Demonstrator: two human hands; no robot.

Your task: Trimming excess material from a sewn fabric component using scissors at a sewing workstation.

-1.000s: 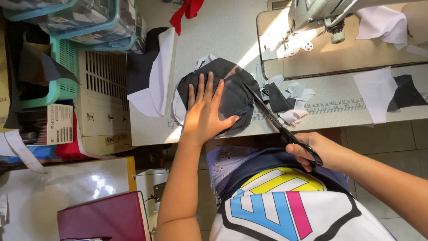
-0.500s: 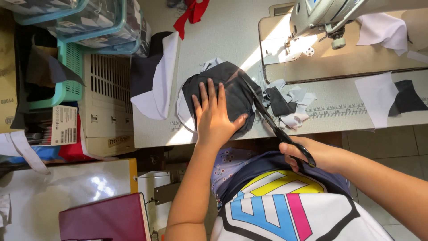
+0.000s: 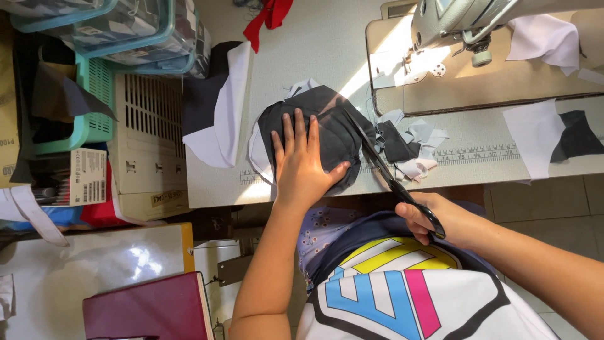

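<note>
I take the sewing machine (image 3: 465, 25) as my landmark. The dark fabric piece (image 3: 327, 135) lies on the grey table (image 3: 302, 44) just below and to the left of the machine's base, stacked on a white layer that peeks out round its edge. My left hand (image 3: 302, 167) rests flat on top of it, fingers spread and pointing toward the machine, palm pressing the cloth down, so it grips nothing. My right hand (image 3: 434, 217) sits off the table's near edge, below the machine, fingers closed through the handles of the black scissors (image 3: 384, 170); the blades run up along the right rim of the dark piece (how far apart they stand I cannot tell).

To cut well here, I judge the flat hand should stay close to the blade line without crossing it, keeping both layers from creeping. Long, steady closes with the lower blade gliding on the table ought to give a cleaner curve than short snips. The left forearm comes straight up from my lap, wrist level; the right forearm angles in from the lower right. A pile of grey and dark offcuts (image 3: 409, 148) lies just beside the blades, directly beneath the machine.
</note>
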